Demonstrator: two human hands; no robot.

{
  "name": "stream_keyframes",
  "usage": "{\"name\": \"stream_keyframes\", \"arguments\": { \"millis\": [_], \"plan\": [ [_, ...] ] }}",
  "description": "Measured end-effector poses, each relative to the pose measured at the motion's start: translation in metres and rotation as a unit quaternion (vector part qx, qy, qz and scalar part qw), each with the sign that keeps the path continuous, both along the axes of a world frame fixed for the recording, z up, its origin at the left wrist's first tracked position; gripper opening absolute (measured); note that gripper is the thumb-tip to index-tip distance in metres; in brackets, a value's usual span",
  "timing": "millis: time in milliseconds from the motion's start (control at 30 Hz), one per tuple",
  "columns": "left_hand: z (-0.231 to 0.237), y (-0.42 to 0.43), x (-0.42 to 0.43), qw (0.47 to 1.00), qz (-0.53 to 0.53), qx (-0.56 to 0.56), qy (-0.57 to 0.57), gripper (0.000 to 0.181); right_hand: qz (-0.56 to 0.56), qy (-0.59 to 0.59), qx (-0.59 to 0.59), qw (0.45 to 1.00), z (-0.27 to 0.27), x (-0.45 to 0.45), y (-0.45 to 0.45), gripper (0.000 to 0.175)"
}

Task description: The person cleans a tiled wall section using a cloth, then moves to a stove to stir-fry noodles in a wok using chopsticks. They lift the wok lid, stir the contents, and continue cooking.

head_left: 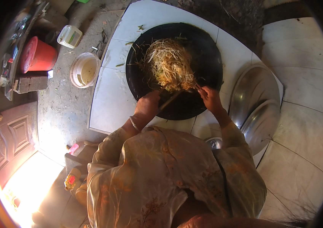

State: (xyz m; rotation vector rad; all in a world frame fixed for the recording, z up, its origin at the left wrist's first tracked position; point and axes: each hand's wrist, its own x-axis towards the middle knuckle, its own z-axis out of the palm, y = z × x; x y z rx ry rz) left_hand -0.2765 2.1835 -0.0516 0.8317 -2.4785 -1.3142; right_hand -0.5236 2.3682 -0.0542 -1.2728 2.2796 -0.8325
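Note:
A large dark wok [175, 109] is set into a white-tiled stove top [107, 105]. In it lies a heap of pale noodle-like strands [171, 62], with some green pieces among them. My left hand [149, 104] is closed at the near left rim, on what looks like the handle of a long utensil [170, 102] that slants toward the heap. My right hand [210, 98] is closed on a thin utensil [198, 86] whose end meets the heap's near right edge. The far ends of both utensils are hidden by the strands.
Two large round metal lids [254, 88] lean on the right beside a tiled wall. A small metal bowl [214, 143] is near my right forearm. On the floor to the left are a white bucket [84, 69] and a plastic jug [70, 36]; a red bucket [40, 55] stands farther left.

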Motion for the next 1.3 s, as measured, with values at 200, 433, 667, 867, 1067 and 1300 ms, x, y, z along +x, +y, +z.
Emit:
{"name": "stream_keyframes", "arguments": {
  "millis": [200,433,667,867,1067,1300],
  "plan": [
    [0.060,-0.005,0.000,0.995,-0.003,-0.067,0.074,0.017,-0.092,0.006,-0.024,0.995,0.067,0.012,0.008,0.016],
    [0.072,-0.027,-0.012,0.985,-0.002,-0.139,0.106,0.023,-0.138,0.024,-0.108,0.984,0.098,0.013,-0.004,0.018],
    [0.047,-0.024,-0.022,0.987,0.062,-0.110,0.103,0.019,-0.193,-0.034,-0.096,0.976,0.075,0.016,-0.005,0.020],
    [0.027,-0.037,-0.015,0.992,0.088,-0.076,0.057,0.020,-0.176,0.032,-0.181,0.967,0.081,0.019,-0.014,0.018],
    [0.014,-0.043,0.005,0.992,0.095,0.024,-0.081,0.021,-0.108,0.146,0.009,0.983,0.061,-0.009,-0.025,0.014],
    [-0.001,-0.035,0.024,0.993,0.091,0.034,-0.063,0.020,-0.020,0.191,0.036,0.981,0.036,0.000,-0.029,0.021]
  ]
}}
